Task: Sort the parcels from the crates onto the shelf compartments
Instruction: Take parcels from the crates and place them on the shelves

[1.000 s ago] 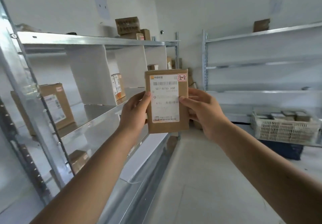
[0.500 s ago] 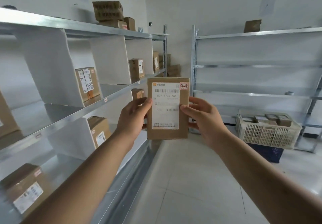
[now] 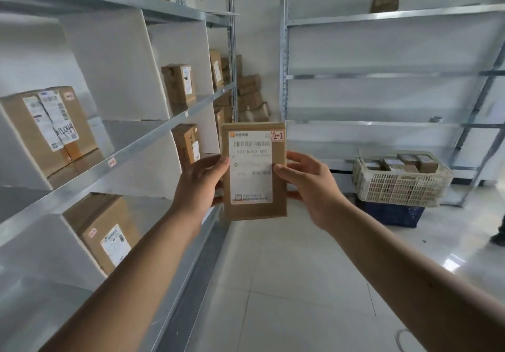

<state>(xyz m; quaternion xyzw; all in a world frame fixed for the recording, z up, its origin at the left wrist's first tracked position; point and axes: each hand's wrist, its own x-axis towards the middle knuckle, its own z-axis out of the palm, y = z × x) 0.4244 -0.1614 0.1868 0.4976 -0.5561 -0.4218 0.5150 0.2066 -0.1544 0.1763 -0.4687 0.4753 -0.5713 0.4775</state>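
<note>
— What's changed?
— The left hand and right hand still grip the parcel upright by its edges. The shelf bays on the left have slid past.
— Meaning?
— Probably walking, seeking the compartment that matches its "2-2" tag. The crate sits beyond.

Between left hand and right hand, the brown parcel bears a white label, black barcodes and a pink corner tag; right of them, a cream lattice crate tops a dark-blue crate.
</note>
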